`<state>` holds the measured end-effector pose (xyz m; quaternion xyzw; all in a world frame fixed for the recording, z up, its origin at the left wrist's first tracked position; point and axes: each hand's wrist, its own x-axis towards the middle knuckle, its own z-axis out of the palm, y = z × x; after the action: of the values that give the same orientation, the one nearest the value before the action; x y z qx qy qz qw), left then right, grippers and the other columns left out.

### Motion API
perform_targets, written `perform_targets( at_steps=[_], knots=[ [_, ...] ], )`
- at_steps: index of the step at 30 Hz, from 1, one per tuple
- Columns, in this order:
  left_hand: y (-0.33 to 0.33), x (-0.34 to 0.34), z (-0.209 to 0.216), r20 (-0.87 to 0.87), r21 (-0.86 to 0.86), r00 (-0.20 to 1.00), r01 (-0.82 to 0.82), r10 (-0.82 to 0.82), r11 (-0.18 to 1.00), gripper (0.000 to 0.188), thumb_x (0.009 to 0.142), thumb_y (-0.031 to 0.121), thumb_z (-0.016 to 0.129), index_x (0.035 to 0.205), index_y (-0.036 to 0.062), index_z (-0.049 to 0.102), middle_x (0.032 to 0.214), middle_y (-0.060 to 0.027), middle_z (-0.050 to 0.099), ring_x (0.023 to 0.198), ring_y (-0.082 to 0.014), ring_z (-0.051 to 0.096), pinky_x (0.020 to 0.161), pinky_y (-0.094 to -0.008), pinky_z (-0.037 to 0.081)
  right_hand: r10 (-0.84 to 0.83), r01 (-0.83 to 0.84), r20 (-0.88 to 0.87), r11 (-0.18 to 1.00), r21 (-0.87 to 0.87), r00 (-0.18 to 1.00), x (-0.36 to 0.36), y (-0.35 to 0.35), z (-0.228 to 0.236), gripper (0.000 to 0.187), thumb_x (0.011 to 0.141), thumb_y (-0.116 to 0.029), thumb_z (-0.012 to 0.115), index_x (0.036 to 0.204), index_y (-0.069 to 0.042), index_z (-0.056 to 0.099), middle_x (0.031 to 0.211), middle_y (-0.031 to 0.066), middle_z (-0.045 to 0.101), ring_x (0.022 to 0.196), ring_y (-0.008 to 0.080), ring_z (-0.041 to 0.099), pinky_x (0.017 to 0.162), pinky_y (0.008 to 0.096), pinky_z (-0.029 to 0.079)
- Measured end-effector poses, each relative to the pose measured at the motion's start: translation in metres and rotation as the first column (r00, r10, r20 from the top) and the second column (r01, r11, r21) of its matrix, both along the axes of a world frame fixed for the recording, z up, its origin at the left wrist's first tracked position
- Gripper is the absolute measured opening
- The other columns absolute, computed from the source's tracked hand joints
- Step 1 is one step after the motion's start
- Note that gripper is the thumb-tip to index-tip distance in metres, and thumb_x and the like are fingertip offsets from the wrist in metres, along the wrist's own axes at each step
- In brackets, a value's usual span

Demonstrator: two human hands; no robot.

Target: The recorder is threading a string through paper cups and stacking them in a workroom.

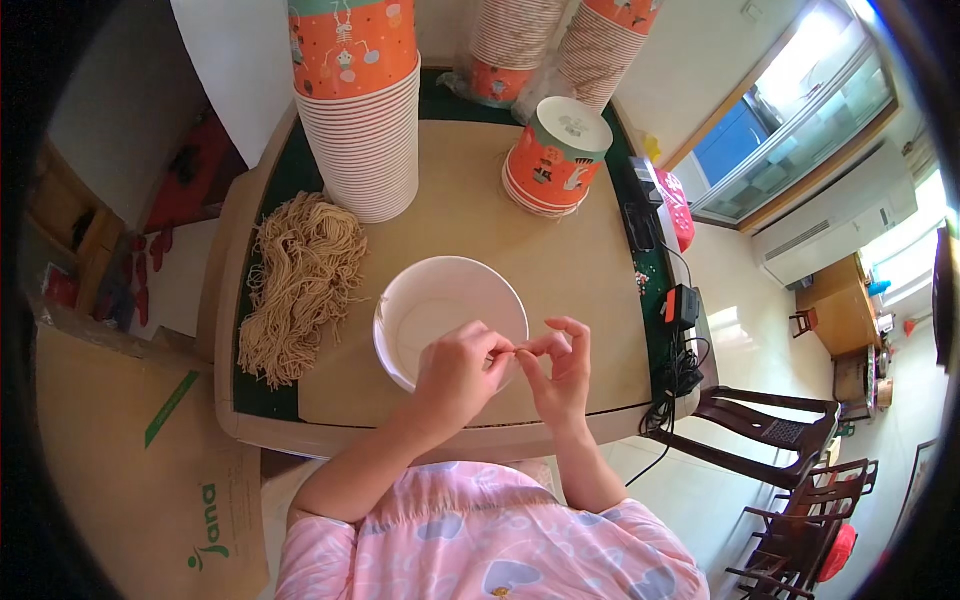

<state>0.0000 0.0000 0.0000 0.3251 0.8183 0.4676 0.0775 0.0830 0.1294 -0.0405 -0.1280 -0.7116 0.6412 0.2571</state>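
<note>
A white paper bucket (408, 320) stands on the table with its mouth up, close in front of me. At its right front rim my left hand (462, 372) and my right hand (556, 372) meet, thumb and fingertips pinched together. A thin tan bit of cord (515, 351) shows between the fingertips; most of it is hidden by the fingers. My right hand's upper fingers are raised and curled. Left of the bucket lies a loose heap of tan cords (298, 285).
A tall stack of paper buckets (358, 150) rises behind the cords. Upside-down orange buckets (553, 165) stand at the back right, with more stacks (505, 50) behind. Black cables and an adapter (682, 307) lie along the right edge. A wooden chair (770, 430) stands beyond.
</note>
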Motion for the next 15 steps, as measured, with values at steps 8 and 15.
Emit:
perform_targets(
  at_steps=[8,15],
  knots=[
    [0.008,0.007,-0.008,-0.118,0.045,0.992,-0.041,0.046,0.998,0.007,0.074,0.008,0.071,0.075,0.0046,0.066,0.076,-0.0077,0.063,0.067,-0.0253,0.063,0.059,-0.0359,0.048,-0.071,0.071,-0.001,0.994,0.087,0.997,0.005,-0.004,0.002,0.044,0.08,0.007,0.066,0.115,-0.003,0.042,0.083,0.0049,0.062,0.082,0.0141,0.06,0.085,0.029,0.044],
    [0.001,0.0,-0.001,0.054,0.059,0.998,-0.019,0.015,0.998,0.008,0.074,0.007,0.069,0.073,0.0044,0.062,0.074,-0.0068,0.063,0.065,-0.025,0.063,0.059,-0.0355,0.05,-0.073,0.064,0.056,0.986,0.154,0.996,0.003,-0.007,0.013,0.036,0.079,0.006,0.068,0.109,-0.003,0.05,0.088,0.0053,0.064,0.081,0.0122,0.061,0.077,0.0278,0.048]
  ],
)
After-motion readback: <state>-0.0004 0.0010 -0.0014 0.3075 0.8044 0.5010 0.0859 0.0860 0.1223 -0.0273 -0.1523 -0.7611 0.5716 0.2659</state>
